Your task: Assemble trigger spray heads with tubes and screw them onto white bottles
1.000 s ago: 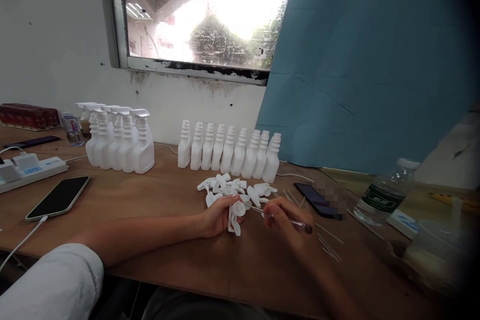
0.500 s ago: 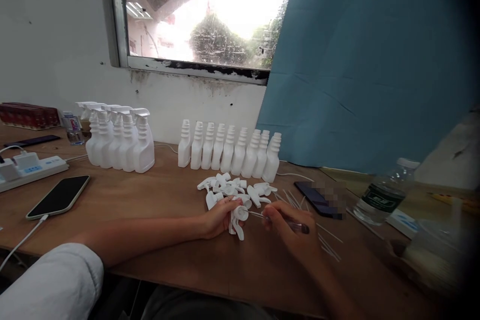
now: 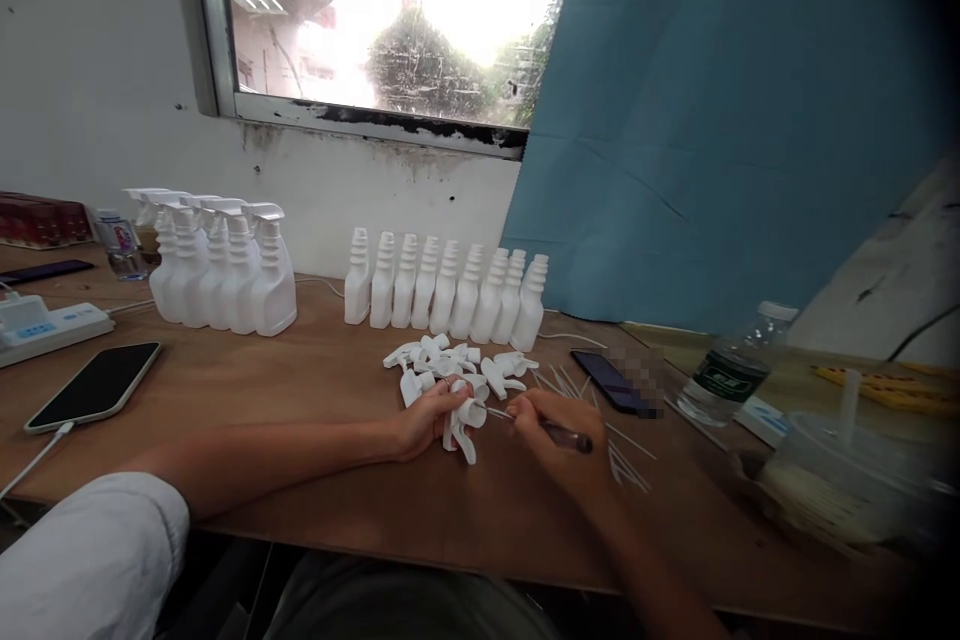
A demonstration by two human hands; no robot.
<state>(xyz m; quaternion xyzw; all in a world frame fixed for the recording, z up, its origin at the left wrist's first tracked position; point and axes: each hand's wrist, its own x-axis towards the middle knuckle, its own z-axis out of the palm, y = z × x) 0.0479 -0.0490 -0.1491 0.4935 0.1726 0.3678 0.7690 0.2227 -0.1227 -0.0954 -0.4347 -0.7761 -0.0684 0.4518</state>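
On my remote feed I log: window (image 3: 397, 30), 11 o'clock; blue curtain (image 3: 697, 110), 2 o'clock; clear cup (image 3: 821, 485), 4 o'clock; red boxes (image 3: 41, 220), 9 o'clock; cabled phone (image 3: 94, 386) between 8 and 9.

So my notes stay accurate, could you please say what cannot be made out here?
All in the head view:
Tip of the tool in the right hand: too small to place against the spray head.
Rear topped bottles: mostly hidden behind front ones.
Right-side dark phone: one end pixelated.
Power strip: cut off by left edge.
Cup: markings blurred.
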